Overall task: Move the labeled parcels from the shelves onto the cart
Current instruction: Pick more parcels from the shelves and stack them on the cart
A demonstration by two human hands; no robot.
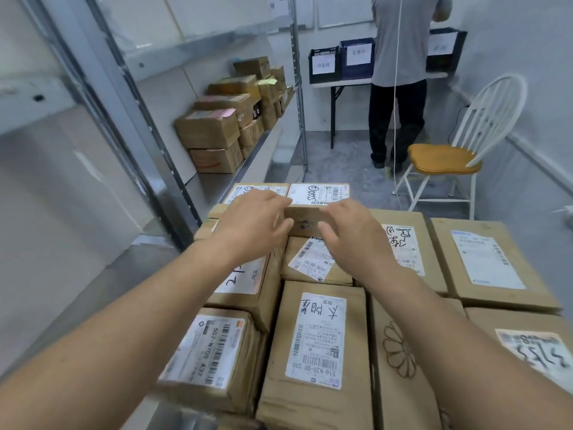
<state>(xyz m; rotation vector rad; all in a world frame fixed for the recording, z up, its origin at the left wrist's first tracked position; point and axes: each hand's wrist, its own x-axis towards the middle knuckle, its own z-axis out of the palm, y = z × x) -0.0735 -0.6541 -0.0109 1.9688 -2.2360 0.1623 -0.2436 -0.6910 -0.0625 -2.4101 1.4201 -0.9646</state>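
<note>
- A narrow storeroom on my feed: metal shelving [173, 41] along the left holds cardboard boxes [214, 131]; a white chair [446, 158] stands on the grey floor [341, 159].
- At the far wall, a second person [400, 57] stands at a folding table [344, 83] that carries labeled crates [341, 58].
- Below my camera, labeled parcels [319, 336] lie packed edge to edge.
- Both arms reach forward. The left hand [251, 221] and right hand [350, 234] clasp a small parcel [305, 223] by its ends, fingers curled on it, atop the stack's far side.
</note>
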